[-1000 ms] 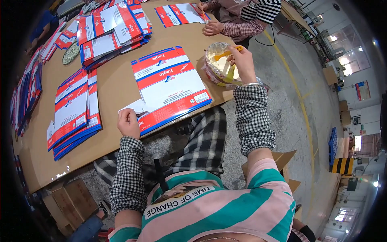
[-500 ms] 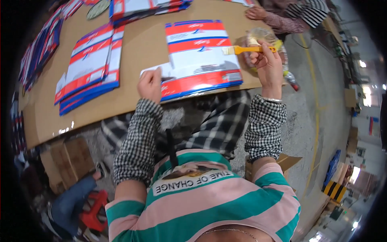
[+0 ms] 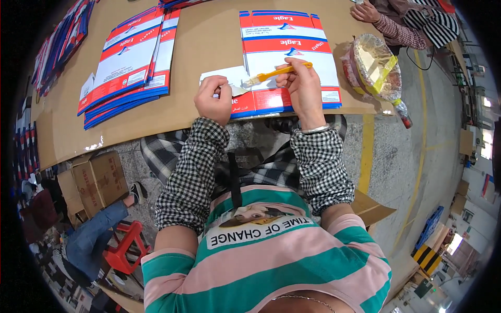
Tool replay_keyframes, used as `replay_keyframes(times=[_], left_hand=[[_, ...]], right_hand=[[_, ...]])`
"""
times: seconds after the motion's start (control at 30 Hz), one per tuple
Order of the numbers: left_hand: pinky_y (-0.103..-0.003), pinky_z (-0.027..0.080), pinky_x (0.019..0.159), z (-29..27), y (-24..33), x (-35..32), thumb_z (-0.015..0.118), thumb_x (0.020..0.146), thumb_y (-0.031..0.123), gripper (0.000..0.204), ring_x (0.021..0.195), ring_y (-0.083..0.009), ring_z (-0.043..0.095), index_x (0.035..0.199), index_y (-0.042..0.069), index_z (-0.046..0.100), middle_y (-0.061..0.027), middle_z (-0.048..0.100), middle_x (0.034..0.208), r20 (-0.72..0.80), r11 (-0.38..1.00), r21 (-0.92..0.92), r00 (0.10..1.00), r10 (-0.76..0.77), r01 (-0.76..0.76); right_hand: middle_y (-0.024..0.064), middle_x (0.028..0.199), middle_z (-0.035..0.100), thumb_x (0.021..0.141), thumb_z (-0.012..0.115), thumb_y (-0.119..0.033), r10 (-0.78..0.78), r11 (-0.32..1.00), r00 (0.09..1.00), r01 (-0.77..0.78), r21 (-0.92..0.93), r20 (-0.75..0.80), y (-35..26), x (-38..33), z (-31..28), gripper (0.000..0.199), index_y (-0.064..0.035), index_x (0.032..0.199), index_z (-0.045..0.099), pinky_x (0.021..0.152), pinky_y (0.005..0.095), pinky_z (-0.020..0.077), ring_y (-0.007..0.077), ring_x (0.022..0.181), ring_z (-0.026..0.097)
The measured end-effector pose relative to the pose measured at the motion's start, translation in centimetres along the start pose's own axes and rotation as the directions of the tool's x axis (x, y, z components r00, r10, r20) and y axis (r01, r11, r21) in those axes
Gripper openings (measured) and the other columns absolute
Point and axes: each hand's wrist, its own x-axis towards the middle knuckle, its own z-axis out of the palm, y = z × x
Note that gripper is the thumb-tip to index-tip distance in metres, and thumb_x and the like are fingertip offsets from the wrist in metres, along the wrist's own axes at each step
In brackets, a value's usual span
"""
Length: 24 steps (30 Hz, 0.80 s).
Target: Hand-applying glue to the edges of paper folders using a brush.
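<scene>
My right hand (image 3: 302,91) grips a small brush with a yellow handle (image 3: 286,70). The pale bristles rest at a white side flap (image 3: 227,75) of a flat red, white and blue carton (image 3: 289,49). That carton lies on the brown tabletop before me, apparently on top of others. My left hand (image 3: 214,99) is closed at the flap's near left end, thumb and fingers pinching its edge; the fingertips are partly hidden. Right of the carton sits a plastic-lined bowl (image 3: 360,73) with a pale substance and a yellow strip across it.
A stack of flat cartons (image 3: 128,62) lies to the left, and more cartons (image 3: 65,44) lean at the far left. Another person's hand (image 3: 365,11) is at the table's far right. Below on the left are a cardboard box (image 3: 99,180) and a red stool (image 3: 125,248).
My right hand has carried the brush left, from beside the bowl to the carton's white flap. My left hand stays by the flap. The whole view has shifted somewhat.
</scene>
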Motion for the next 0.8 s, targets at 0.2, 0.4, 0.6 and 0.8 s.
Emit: replay_keyframes(times=[0.2, 0.4, 0.6, 0.8], left_hand=[[-0.026, 0.049, 0.059, -0.04, 0.21, 0.09, 0.056, 0.072, -0.002, 0.006, 0.068, -0.0178, 0.060, 0.075, -0.003, 0.061, -0.0118, 0.063, 0.085, 0.007, 0.997, 0.051, 0.999, 0.051, -0.051], [-0.026, 0.049, 0.060, -0.16, 0.30, 0.13, 0.057, 0.073, -0.002, 0.006, 0.071, -0.0190, 0.061, 0.076, -0.003, 0.061, -0.0128, 0.063, 0.087, 0.005, 0.997, 0.055, 0.999, 0.049, -0.049], [-0.026, 0.050, 0.061, -0.07, 0.25, 0.02, 0.056, 0.073, -0.001, 0.006, 0.072, -0.0190, 0.061, 0.076, -0.004, 0.061, -0.0126, 0.063, 0.088, 0.009, 0.998, 0.055, 0.999, 0.032, -0.032], [-0.026, 0.050, 0.060, -0.01, 0.36, 0.08, 0.056, 0.072, -0.001, 0.007, 0.070, -0.0185, 0.061, 0.076, -0.003, 0.062, -0.0125, 0.062, 0.087, 0.009, 0.998, 0.051, 1.000, 0.027, -0.027]], right_hand=[[0.0151, 0.084, 0.059, 0.091, 0.044, -0.015, 0.036, 0.998, 0.999, -0.036, -0.057, -0.001, 0.04, 0.26, 0.09, 0.022, 0.0041, 0.101, 0.049, 0.057, 0.0231, 0.0489, 0.0135, 0.061, 0.057], [0.0157, 0.084, 0.059, 0.091, 0.043, -0.014, 0.040, 0.998, 0.999, -0.039, -0.051, 0.015, 0.09, 0.25, -0.08, 0.020, 0.0037, 0.100, 0.049, 0.057, 0.0239, 0.0486, 0.0144, 0.061, 0.057], [0.0157, 0.083, 0.060, 0.090, 0.042, -0.012, 0.041, 0.997, 0.999, -0.039, -0.071, 0.031, -0.04, 0.09, 0.05, 0.019, 0.0035, 0.099, 0.049, 0.057, 0.0245, 0.0487, 0.0147, 0.062, 0.057], [0.0158, 0.083, 0.060, 0.090, 0.042, -0.012, 0.029, 0.996, 0.999, -0.025, -0.083, 0.040, -0.23, 0.10, -0.10, 0.019, 0.0033, 0.097, 0.050, 0.057, 0.0242, 0.0488, 0.0142, 0.062, 0.058]])
